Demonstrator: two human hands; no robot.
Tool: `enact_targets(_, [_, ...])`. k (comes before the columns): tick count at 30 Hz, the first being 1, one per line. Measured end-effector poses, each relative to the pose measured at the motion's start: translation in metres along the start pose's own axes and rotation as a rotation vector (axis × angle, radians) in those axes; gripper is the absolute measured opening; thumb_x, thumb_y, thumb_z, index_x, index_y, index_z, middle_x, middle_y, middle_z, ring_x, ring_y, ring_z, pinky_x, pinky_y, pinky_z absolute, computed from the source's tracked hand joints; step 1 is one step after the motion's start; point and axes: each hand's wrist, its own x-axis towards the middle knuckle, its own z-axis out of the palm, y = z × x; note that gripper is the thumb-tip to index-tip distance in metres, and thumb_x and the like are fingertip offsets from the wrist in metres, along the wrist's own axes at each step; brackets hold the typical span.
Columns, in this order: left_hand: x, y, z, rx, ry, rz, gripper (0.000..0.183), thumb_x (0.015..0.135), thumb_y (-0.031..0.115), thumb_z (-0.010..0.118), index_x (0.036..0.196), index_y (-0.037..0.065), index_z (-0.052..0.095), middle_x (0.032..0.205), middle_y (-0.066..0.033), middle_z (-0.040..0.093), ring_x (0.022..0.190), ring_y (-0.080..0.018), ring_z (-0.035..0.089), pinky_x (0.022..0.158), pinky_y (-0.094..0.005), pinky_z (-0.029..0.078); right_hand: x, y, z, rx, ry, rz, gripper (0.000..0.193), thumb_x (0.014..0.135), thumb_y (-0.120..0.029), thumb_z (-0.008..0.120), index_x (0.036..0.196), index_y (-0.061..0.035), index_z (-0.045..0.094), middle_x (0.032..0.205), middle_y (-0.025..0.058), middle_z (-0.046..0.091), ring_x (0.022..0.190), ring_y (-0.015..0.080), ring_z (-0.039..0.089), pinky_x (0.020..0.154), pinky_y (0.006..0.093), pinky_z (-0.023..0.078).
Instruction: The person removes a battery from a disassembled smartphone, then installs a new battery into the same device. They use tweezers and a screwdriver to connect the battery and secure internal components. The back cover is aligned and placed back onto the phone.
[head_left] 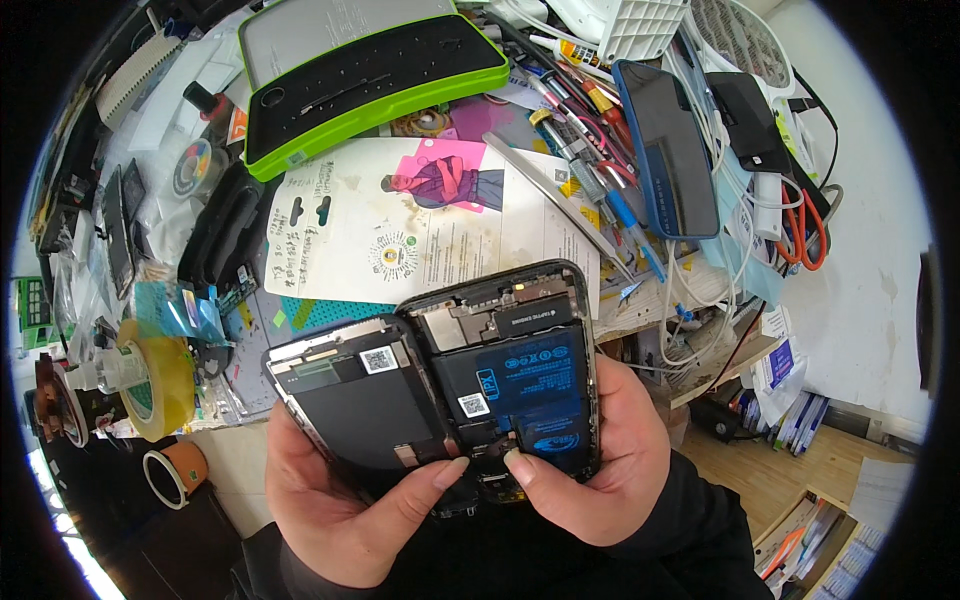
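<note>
An opened smartphone lies across my two hands at the front edge of the workbench, its halves side by side like a book. In my left hand (345, 520) is the screen assembly (365, 410), its dark inner side facing up. My right hand (615, 470) grips the phone body (450, 330), which carries a black and blue battery (520, 370). Both thumbs press near the lower inner edges, the right one by a small connector area. Whether a cable joins the halves there is hidden by the thumbs. My other fingers are mostly hidden underneath.
Beyond the phone lies a stained printed card (340, 230) with a metal bar (555, 200) across it. Farther back sits a green-rimmed case (380, 90) holding tiny screws. A blue-edged phone (670, 150), cables and screwdrivers crowd the right; a tape roll (160, 385) stands left.
</note>
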Motion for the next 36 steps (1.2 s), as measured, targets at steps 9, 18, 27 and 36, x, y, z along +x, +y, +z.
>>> enact_targets(9, [0.002,0.005,-0.002,0.034,-0.026,-0.021,0.081,0.073,-0.004,0.086,0.140,-0.004,0.040,0.122,-0.0163,0.065,0.109,-0.0228,0.067,0.096,-0.0356,0.055,0.002,-0.001,-0.002,-0.007,-0.029,0.007,0.065,0.092,0.005,0.065,0.148,0.0076,0.032,0.133,0.0156,0.058,0.120,0.0162,0.060,0.102,0.0326,0.048])
enact_targets(18, [0.002,0.004,-0.002,0.008,-0.052,0.033,0.074,0.075,-0.014,0.080,0.136,-0.004,0.039,0.119,-0.0175,0.065,0.106,-0.0227,0.069,0.092,-0.0351,0.058,0.001,0.003,-0.002,0.011,-0.016,0.012,0.066,0.092,0.005,0.064,0.149,0.0080,0.030,0.134,0.0156,0.058,0.121,0.0167,0.060,0.103,0.0328,0.048])
enact_targets(27, [0.004,0.008,-0.002,-0.010,-0.057,0.018,0.075,0.075,-0.012,0.082,0.136,-0.004,0.038,0.122,-0.0175,0.064,0.108,-0.0228,0.068,0.092,-0.0353,0.057,0.001,-0.003,0.000,-0.039,-0.020,0.033,0.063,0.093,0.007,0.063,0.147,0.0078,0.031,0.130,0.0145,0.059,0.115,0.0141,0.062,0.098,0.0302,0.050])
enact_targets(36, [0.007,0.001,0.001,-0.002,-0.075,0.050,0.078,0.073,-0.011,0.084,0.135,-0.004,0.037,0.122,-0.0176,0.062,0.109,-0.0234,0.067,0.093,-0.0367,0.058,-0.003,-0.005,0.006,0.018,0.069,0.040,0.056,0.094,0.006,0.064,0.142,0.0072,0.036,0.126,0.0139,0.061,0.110,0.0125,0.063,0.094,0.0275,0.050])
